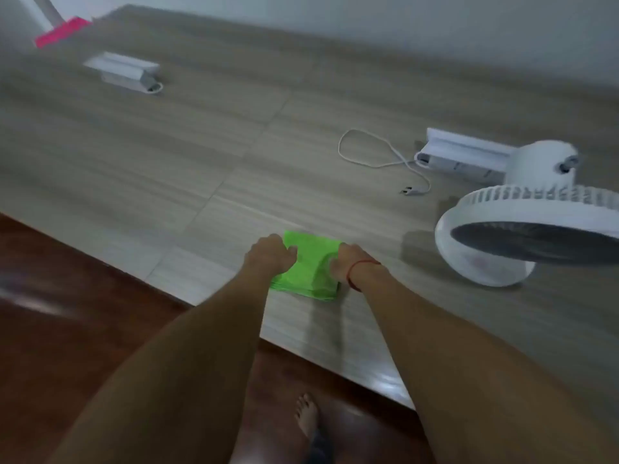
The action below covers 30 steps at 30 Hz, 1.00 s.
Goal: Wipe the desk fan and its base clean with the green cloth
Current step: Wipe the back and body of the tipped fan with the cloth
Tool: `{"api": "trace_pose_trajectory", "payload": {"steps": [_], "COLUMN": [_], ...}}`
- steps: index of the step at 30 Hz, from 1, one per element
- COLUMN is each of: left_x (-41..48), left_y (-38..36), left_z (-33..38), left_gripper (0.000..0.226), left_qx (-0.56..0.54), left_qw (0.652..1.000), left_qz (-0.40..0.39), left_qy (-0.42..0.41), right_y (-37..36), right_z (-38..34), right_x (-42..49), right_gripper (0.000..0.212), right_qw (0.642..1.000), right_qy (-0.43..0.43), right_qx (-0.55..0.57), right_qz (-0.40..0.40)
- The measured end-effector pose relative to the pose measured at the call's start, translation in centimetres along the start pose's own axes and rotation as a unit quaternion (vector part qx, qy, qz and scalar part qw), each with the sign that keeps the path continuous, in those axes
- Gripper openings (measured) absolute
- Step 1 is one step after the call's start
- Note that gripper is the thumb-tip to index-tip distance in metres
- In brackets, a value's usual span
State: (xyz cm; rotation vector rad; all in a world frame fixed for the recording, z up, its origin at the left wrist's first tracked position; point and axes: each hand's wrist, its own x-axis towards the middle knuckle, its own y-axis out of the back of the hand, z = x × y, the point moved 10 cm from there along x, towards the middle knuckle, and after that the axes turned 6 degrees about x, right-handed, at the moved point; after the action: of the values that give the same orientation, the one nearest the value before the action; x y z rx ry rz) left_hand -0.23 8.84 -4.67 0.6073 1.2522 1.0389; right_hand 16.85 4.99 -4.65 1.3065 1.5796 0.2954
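Head view of a wood-grain table (201, 135). The folded green cloth (310, 262) lies flat on the table near its front edge, and serves as the landmark. The left hand (269, 254) rests on the cloth's left edge, fingers curled into a loose fist over the fabric; the right hand (348, 262), with a red string (356, 267) at the wrist, presses on the cloth's right side, fingers bent down onto it. Whether either hand actually pinches the fabric cannot be told through the blur. Right of the cloth and well apart, the white fan (522, 226) stands with its grille tilted upward. Behind the cloth to the right, a white cable (375, 155) with plug lies looped, leading to a white box (465, 155) behind the fan. Far behind the cloth to the left sits a second white box (124, 72), and beyond it a pink-edged object (62, 31).
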Motion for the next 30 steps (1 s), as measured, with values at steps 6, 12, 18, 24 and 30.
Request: {"api": "trace_pose_trajectory", "payload": {"steps": [6,12,18,24,30], "left_x": [3.8,5.4,3.5,-1.1,-8.9], "left_y": [-2.0,-4.6,-2.9,7.7,16.1], "left_z": [-1.6,-1.6,0.1,4.8,13.0], "left_gripper": [0.053,0.063,0.056,0.047,0.042], "left_qx": [-0.063,-0.134,-0.154,-0.27,-0.292], "left_qw": [0.997,0.989,0.988,0.953,0.921], "left_qz": [0.035,-0.013,-0.006,0.138,0.235], "left_qy": [0.024,0.069,0.026,-0.026,-0.109], "right_y": [-1.1,-3.2,-1.7,7.9,19.1], "right_z": [2.7,2.8,0.4,-3.2,-3.8], "right_x": [2.9,4.7,3.4,-0.3,-7.6], "right_gripper": [0.054,0.062,0.043,0.037,0.032], "right_qw": [0.982,0.974,0.973,0.943,0.918], "right_qy": [-0.129,-0.153,-0.083,0.003,0.096], "right_qx": [0.105,0.153,0.206,0.301,0.297], "right_qz": [0.095,0.073,0.058,0.143,0.243]}}
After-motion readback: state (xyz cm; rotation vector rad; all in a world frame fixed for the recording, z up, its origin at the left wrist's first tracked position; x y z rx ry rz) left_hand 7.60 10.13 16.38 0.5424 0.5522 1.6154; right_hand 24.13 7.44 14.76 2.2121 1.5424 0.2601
